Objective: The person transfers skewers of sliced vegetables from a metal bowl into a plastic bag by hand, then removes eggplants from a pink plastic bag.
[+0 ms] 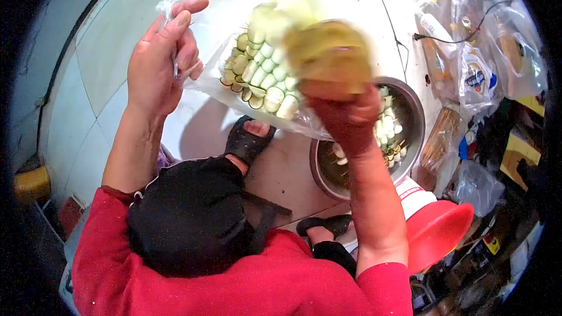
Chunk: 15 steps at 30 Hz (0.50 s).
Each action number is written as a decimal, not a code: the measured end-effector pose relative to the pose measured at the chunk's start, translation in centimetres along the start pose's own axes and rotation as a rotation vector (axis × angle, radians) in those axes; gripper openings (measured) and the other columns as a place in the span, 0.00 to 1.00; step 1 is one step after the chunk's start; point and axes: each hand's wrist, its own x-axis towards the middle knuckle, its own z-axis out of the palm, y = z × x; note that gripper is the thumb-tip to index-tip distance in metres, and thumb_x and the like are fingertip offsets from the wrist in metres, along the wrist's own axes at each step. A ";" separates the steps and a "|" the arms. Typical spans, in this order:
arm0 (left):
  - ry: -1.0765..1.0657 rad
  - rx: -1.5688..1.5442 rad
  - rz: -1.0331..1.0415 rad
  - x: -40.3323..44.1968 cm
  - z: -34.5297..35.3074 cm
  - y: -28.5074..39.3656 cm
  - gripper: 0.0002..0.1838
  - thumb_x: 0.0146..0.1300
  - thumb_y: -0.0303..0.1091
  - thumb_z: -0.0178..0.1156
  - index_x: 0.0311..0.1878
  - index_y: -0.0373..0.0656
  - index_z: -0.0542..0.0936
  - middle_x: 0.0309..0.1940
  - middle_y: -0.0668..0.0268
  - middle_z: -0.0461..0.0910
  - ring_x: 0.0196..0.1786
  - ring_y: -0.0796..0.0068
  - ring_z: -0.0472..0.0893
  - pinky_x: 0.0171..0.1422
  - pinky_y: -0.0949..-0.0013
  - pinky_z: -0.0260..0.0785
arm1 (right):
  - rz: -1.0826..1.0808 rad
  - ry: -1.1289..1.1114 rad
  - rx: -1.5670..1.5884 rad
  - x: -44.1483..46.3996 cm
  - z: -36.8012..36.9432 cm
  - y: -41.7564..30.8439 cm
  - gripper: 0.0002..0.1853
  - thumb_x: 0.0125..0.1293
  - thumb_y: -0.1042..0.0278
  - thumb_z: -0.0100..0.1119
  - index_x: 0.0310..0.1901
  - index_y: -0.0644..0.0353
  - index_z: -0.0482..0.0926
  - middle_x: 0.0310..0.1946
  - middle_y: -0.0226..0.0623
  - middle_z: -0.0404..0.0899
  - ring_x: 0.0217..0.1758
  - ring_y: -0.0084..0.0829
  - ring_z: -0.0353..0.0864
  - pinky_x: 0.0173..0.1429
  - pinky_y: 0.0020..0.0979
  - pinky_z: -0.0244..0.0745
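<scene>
"Head view: why is the clear bag pulled up at its left edge?"

"The left hand has the film there, its fingers half curled and the thumb near the forefinger. I'd guess that lift holds the mouth wide and the film off the skewered slices inside."

"And the right hand?"

"Closed round the lower end of a yellow-green bunch, above the bag's right side. Both are blurred, so I can't tell how tight the grip is, or what the bunch is made of."

"Where's the metal basin?"

"On the tiled floor, just beside the bag, more skewered pieces towards its right rim. Having it under the right forearm probably puts it within easy reach."
</scene>
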 end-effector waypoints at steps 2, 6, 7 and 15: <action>0.000 -0.069 0.007 0.1 -0.3 0.1 0.21 0.67 0.39 0.50 0.57 0.34 0.71 0.12 0.76 0.59 0.15 0.86 0.57 0.22 0.79 0.54 | 0.028 -0.185 0.046 -0.5 2.7 1.0 0.24 0.51 0.62 0.68 0.51 0.58 0.75 0.44 0.42 0.80 0.47 0.39 0.80 0.52 0.34 0.75; -0.037 -0.114 -0.004 0.2 -0.3 0.4 0.21 0.67 0.38 0.50 0.58 0.33 0.70 0.12 0.75 0.61 0.15 0.86 0.58 0.20 0.78 0.54 | 0.082 -0.383 -0.056 -2.2 4.8 3.8 0.28 0.47 0.65 0.69 0.52 0.60 0.74 0.46 0.44 0.79 0.49 0.43 0.78 0.55 0.36 0.72; -0.042 -0.105 -0.015 0.1 -0.2 0.5 0.21 0.67 0.38 0.50 0.58 0.33 0.70 0.12 0.75 0.61 0.15 0.86 0.58 0.20 0.78 0.53 | 0.143 -0.429 -0.120 -2.3 5.0 4.3 0.29 0.46 0.66 0.70 0.52 0.63 0.74 0.48 0.47 0.78 0.50 0.43 0.78 0.56 0.37 0.72; -0.061 -0.143 0.022 -0.5 0.6 1.1 0.22 0.67 0.36 0.50 0.58 0.28 0.69 0.11 0.73 0.62 0.12 0.84 0.57 0.18 0.78 0.53 | 0.372 -0.801 -0.149 0.3 7.2 5.4 0.30 0.45 0.61 0.66 0.53 0.59 0.74 0.42 0.51 0.80 0.48 0.45 0.79 0.53 0.38 0.74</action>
